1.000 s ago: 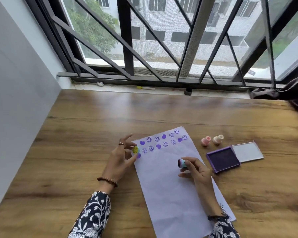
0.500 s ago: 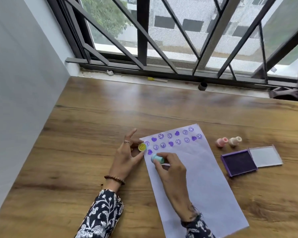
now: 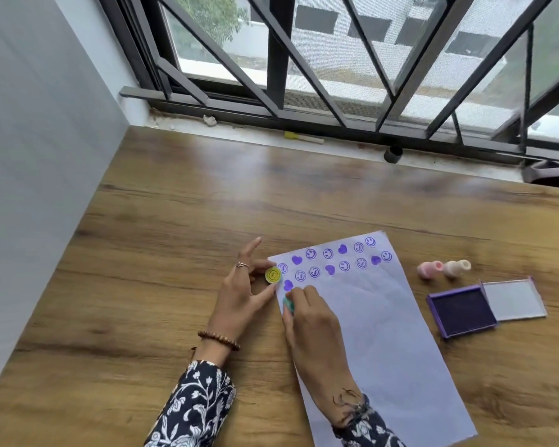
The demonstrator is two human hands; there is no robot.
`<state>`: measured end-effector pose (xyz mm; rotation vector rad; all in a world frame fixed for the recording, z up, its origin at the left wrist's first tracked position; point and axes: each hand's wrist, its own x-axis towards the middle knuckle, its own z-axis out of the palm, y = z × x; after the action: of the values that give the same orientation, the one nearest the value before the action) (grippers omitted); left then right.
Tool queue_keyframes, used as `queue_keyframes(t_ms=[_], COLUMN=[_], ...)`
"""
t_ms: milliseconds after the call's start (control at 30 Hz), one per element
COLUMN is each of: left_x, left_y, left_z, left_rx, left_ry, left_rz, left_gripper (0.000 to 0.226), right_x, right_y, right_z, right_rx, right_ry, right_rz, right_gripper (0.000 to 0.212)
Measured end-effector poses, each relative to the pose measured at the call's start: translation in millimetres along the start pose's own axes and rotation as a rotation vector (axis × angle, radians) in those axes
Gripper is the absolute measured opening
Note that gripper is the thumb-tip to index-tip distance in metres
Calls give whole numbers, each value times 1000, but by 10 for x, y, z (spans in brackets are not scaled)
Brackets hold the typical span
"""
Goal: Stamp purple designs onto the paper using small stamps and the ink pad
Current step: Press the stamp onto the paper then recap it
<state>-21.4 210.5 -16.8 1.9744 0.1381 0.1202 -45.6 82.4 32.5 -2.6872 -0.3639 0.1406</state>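
The left hand lies on the wooden table just off the paper's left edge, wrist bent, index finger stretched forward, thumb and a fingertip pinching a small yellow stamp whose smiley face points up. To its left the table runs bare to the grey wall. The right hand reaches across the white paper from below, fingers curled down tight around a teal stamp that is pressed on the sheet close to its left edge, just below a purple heart print. Rows of purple hearts and smileys fill the paper's top end; the rest of the sheet is blank. Right of the paper lie two pale pink stamps on their sides, and beside them the open purple ink pad, its clear lid folded out flat, well apart from both hands
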Motion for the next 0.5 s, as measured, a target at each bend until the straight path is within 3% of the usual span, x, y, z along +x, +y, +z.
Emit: queue_keyframes(t_ms=[167,500], left_x=[5,6], left_y=[-18,0], left_z=[-1,-9], left_rx=[12,9], left_ry=[-3,-15], left_rz=[5,7], left_gripper=[79,77], right_x=[167,407], right_y=[52,34], right_z=[-70,-130], right_rx=[87,-39], right_ry=[-107,-241], right_rz=[33,9], right_gripper=[14,15])
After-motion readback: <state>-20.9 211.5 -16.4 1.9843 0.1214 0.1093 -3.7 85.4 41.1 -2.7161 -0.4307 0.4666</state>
